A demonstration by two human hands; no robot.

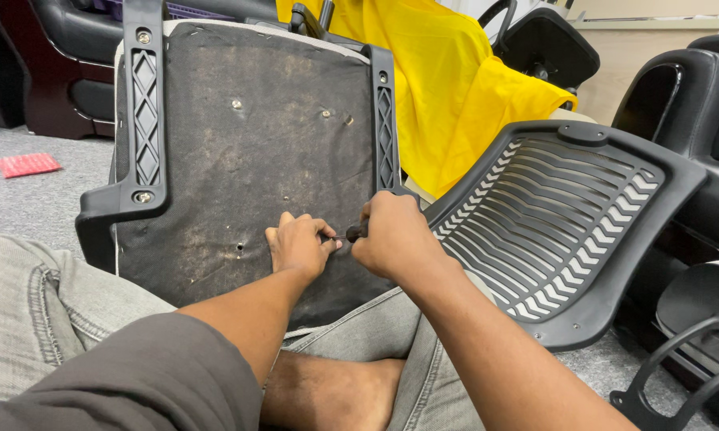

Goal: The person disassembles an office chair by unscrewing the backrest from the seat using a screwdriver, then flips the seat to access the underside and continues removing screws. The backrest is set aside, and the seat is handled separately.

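An upturned office chair seat (256, 144) leans upright before me, its dusty black fabric underside facing me, with black plastic arm brackets (146, 120) on both sides. My right hand (395, 239) grips a screwdriver (350, 234) by its dark handle, the shaft pointing left at the seat's lower middle. My left hand (300, 243) pinches the shaft tip against the fabric. A slotted black plastic chair back (567, 223) lies attached at the right.
My legs in grey jeans (48, 319) frame the seat on grey carpet. Yellow cloth (447, 80) drapes behind. Black chairs (695, 104) crowd the right side, a chair base (679, 367) at lower right. A red pad (27, 164) lies far left.
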